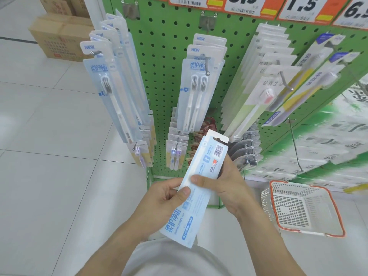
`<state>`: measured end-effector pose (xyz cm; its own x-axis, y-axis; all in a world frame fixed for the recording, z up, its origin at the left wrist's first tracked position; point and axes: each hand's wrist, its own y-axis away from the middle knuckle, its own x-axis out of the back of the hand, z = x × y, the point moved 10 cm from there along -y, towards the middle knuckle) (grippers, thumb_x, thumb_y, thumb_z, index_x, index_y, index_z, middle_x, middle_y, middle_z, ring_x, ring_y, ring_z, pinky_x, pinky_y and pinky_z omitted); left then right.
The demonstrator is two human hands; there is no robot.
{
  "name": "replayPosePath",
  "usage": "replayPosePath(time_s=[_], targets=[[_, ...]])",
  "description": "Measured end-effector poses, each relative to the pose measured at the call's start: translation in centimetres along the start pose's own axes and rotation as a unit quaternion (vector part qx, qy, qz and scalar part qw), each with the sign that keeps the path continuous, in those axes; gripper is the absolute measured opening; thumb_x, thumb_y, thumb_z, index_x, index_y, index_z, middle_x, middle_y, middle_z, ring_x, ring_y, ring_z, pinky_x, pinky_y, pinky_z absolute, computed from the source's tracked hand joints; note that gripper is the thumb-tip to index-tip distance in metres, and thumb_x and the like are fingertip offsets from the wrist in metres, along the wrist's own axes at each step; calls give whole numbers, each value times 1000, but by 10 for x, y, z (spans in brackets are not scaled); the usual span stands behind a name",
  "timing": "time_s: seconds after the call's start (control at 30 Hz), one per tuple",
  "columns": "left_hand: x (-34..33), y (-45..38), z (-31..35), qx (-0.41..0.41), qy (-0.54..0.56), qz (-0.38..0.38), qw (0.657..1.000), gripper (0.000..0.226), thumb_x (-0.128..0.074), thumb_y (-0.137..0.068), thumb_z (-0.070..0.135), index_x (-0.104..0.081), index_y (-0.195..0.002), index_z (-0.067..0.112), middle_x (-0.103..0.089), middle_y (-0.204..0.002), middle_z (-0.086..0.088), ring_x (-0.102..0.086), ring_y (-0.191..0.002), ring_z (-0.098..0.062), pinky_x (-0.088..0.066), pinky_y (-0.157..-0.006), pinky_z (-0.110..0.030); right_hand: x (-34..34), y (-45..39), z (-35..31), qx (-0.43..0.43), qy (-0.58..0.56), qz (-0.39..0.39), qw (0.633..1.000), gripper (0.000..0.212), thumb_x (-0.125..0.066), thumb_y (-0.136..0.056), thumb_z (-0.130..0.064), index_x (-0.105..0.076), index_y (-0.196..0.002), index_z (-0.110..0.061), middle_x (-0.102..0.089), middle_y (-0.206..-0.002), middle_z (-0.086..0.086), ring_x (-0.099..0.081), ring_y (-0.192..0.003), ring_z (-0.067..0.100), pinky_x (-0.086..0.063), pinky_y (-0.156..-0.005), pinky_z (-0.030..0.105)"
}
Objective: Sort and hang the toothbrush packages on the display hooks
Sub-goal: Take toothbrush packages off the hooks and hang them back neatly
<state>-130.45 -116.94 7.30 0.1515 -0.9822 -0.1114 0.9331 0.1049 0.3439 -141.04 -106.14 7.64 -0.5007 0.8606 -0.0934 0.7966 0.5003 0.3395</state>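
Package (196, 188), back side up with hang slot pointing toward the pegboard (159, 76), pinched by left hand (165, 198) low and gripped by right hand (223, 186) at mid-length, seemingly being checked against matching hung stock (199, 82) before going on its hook (207, 64).

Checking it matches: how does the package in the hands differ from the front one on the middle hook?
The held package shows its barcode back and lies tilted; the hanging package shows two brushes and hangs upright. Both share pale blue card and the same characters.
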Motion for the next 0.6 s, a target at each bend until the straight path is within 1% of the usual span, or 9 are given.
replayPosePath(time_s=[0.07, 0.17, 0.23, 0.3, 0.37, 0.47, 0.53, 0.57, 0.6], targets=[[2, -1, 1, -7, -1, 11, 1000, 32, -57, -90, 31, -69, -119, 24, -79, -92, -10, -76, -89, -30, -58, -72, -27, -3, 2, 6, -7, 8, -13, 1000, 76, -92, -58, -4, -56, -124, -11, -74, -112, 9, -72, -103, 26, -60, -84, 42], [1, -1, -4, 5, -16, 1, 1000, 29, -59, -93, 29, -67, -121, 23, -79, -98, -6, -75, -92, -27, -59, -78, -29, 1, 5, 8, -10, -4, 0, 1000, 63, -90, -67, -1, -60, -121, -13, -75, -110, 8, -73, -102, 27, -61, -82, 42], [-3, -2, -9, 20, -40, -26, 999, 30, -67, -96, 21, -62, -125, 22, -77, -108, -1, -74, -98, -23, -59, -87, -35, 10, 5, 8, -17, -26, 44, 999, 44, -83, -77, -8, -64, -117, -12, -77, -106, 8, -74, -97, 26, -62, -78, 40], [-4, -2, -14, 33, -77, -43, 996, 38, -73, -90, 24, -60, -125, 24, -76, -112, 4, -73, -101, -18, -57, -92, -39, 20, 4, 8, -22, -67, 88, 994, 30, -77, -81, -21, -69, -109, -11, -77, -100, 9, -73, -89, 23, -60, -69, 33], [-1, -2, -16, 46, -96, -47, 993, 39, -72, -84, 30, -61, -121, 25, -76, -110, 4, -73, -99, -19, -57, -92, -44, 24, 5, 6, -32, -81, 107, 990, 27, -72, -82, -32, -73, -102, -13, -77, -94, 9, -73, -81, 21, -57, -63, 29], [4, -4, -16, 48, -132, -46, 989, 28, -74, -89, 27, -62, -115, 26, -76, -108, 10, -73, -97, -14, -57, -92, -44, 25, 9, 8, -51, -86, 122, 987, 27, -61, -94, -39, -73, -97, -14, -77, -91, 12, -73, -77, 23, -57, -59, 32], [12, -6, -13, 31, -209, -11, 977, 29, -72, -92, 29, -59, -118, 34, -72, -111, 21, -69, -99, -2, -56, -93, -41, 26, 11, 11, -57, -97, 134, 984, 31, -56, -99, -38, -72, -101, -12, -77, -95, 15, -75, -81, 27, -59, -61, 35], [16, -7, -11, 19, -270, 9, 963, 40, -71, -92, 35, -52, -127, 39, -67, -120, 25, -64, -106, 1, -53, -96, -37, 25, 11, 11, -57, -103, 140, 983, 31, -56, -100, -37, -71, -103, -10, -77, -96, 15, -75, -83, 28, -60, -63, 36], [17, -7, -7, -3, -349, 21, 937, 56, -68, -92, 41, -39, -139, 42, -56, -133, 26, -56, -118, 1, -48, -102, -32, 24, 11, 12, -58, -111, 142, 982, 30, -56, -100, -36, -71, -104, -10, -77, -97, 15, -75, -84, 28, -61, -64, 37]])
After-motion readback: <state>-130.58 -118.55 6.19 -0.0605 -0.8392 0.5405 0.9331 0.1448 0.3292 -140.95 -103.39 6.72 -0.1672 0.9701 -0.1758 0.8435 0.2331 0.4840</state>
